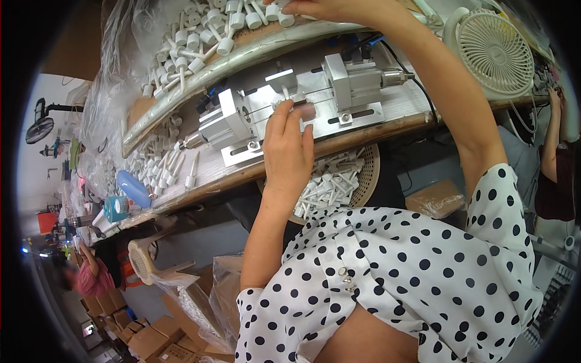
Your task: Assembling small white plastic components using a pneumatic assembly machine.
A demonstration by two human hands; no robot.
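My left hand [287, 148] is at the middle of a metal fixture [266, 128]. Its bent fingers close on a small white plastic part [285, 92] with a stem, standing by an upright metal plate [280, 78]; the fingertips partly hide it. Thin rods point toward this spot from a cylinder block [233, 115] on the left and another cylinder block [351, 81] on the right. At the top edge, my right hand [311, 8] reaches over a pile of white stemmed plastic parts [209, 30]. Its fingers are stretched out and partly cut off by the picture's edge.
Below the bench edge stands a round basket [367, 175] of white parts. A white fan [493, 51] stands at the right. Loose white parts, a blue plastic piece [134, 187] and a teal container [116, 209] lie left. Other people work at both sides; cardboard boxes [151, 342] stand lower left.
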